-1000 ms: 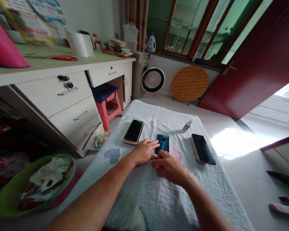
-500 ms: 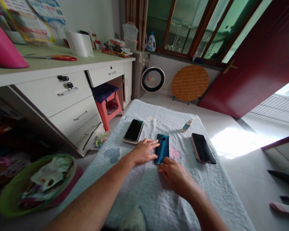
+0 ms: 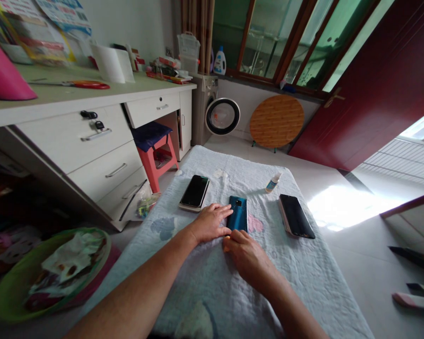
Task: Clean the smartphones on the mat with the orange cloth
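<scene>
A blue smartphone [image 3: 238,214] lies back side up on the quilted cloth, its camera block toward the far end. My left hand [image 3: 210,223] rests flat at its left side, fingers stretched, the fingertips touching its edge. At the near end of the phone is my right hand [image 3: 245,252], its fingers curled and pressed together, covering the phone's lower end. A bit of orange shows at those fingertips, too small to name. To the left lies a black-screened phone [image 3: 195,190] on a pale base. A second dark phone [image 3: 297,215] lies to the right, near a small spray bottle [image 3: 273,182].
The pale quilted cloth [image 3: 212,292] covers the surface under the phones. A white desk [image 3: 102,155] stands left, with a pink stool [image 3: 157,157] beneath it. A green basket [image 3: 7,292] of cloths sits at lower left. A red door [image 3: 360,89] is at right.
My right hand has slid slightly left along the phone's near end and now hides more of it. My left hand stays at the phone's left edge. The view has shifted slightly.
</scene>
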A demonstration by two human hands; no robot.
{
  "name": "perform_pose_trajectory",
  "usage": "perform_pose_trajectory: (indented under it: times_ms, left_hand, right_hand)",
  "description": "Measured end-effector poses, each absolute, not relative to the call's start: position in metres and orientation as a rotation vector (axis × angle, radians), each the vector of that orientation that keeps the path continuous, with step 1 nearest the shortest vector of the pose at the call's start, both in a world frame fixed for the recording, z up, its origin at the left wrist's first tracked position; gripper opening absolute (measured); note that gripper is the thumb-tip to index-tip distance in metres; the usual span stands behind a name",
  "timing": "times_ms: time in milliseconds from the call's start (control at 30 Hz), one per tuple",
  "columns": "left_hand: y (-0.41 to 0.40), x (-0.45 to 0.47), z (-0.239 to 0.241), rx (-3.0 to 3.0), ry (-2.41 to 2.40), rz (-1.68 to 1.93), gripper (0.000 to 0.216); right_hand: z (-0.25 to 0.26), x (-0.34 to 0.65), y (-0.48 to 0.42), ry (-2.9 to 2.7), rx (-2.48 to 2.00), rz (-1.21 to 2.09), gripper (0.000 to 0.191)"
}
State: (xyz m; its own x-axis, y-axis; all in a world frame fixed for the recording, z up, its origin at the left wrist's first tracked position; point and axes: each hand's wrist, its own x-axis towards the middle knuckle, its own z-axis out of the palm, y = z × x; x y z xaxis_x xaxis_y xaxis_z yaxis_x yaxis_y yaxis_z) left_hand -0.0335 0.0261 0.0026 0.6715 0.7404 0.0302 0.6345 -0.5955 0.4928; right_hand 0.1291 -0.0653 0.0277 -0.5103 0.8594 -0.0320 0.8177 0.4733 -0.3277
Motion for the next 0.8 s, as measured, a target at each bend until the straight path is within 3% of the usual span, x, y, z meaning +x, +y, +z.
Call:
perform_pose_trajectory:
  times_ms: [400,800]
  left_hand:
    - [0.027,-0.034,0.000,2.465,1.062,0.311,0.062]
    - [0.027,-0.034,0.001,2.451,1.064,0.325,0.064]
  right_hand:
    - [0.042,0.157,-0.068,-2.398,-1.604,0.708,0.022]
    - [0.049,0.180,-0.074,-2.255,-1.626,0.656,0.022]
